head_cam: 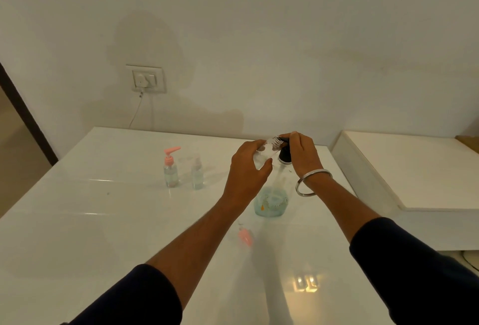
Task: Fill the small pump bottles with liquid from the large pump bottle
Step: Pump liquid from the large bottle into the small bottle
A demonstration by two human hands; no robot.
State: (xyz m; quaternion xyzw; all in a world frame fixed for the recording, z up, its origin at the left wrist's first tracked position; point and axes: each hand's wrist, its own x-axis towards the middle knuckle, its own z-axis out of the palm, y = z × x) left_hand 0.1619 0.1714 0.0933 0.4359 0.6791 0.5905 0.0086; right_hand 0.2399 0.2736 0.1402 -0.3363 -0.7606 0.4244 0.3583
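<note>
I am holding a small clear bottle [264, 151] tilted in my left hand [248, 171], its open neck at the black pump [285, 155] of the large pump bottle [272, 200] standing on the bench [103, 221]. My right hand [302, 156] is curling over the pump head. The little bottle looks light and slick, best gripped around its body.

Left hand [248, 166] grips a small clear bottle [265, 149], tilted, its open neck right at the black pump head [285, 155] of the large bottle [272, 200]. Right hand [302, 155] presses on that pump. Two small bottles, pink-pumped [170, 169] and clear-topped [197, 173], stand leftward on the white surface [103, 221]; a pink pump [245, 236] lies loose nearby.
</note>
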